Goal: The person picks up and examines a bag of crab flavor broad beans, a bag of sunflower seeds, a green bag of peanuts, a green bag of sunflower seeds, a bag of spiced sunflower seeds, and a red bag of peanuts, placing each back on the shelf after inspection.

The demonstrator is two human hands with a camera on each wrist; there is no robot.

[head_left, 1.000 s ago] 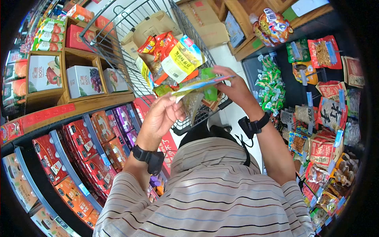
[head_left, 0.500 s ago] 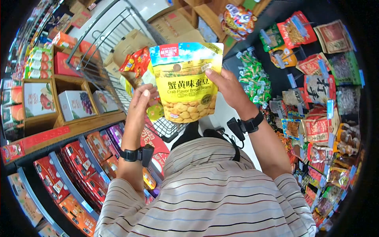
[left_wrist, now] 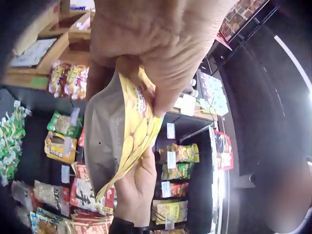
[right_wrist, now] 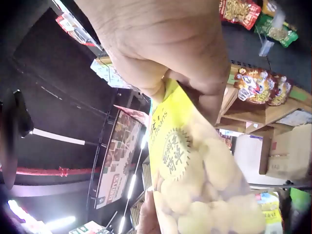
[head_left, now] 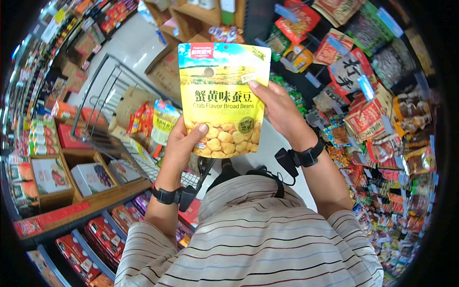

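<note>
A yellow and blue bag of crab flavor broad beans is held upright before the body, its printed front facing up to the head camera. My left hand grips its lower left edge, thumb across the front. On the right edge my right hand pinches the bag, its thumb beside a small white label. From the left wrist view, the bag's grey bottom shows beneath my left hand. In the right wrist view my right hand holds the bag by its edge.
A wire shopping cart stands ahead to the left, with snack bags and a brown paper bag in it. Boxed drinks fill wooden shelves at the left. Hanging snack packs line the dark rack at the right.
The bag has turned from edge-on to face the head camera. My left hand came off it, then took its lower left edge. The view has swung to the right, shifting the cart leftward.
</note>
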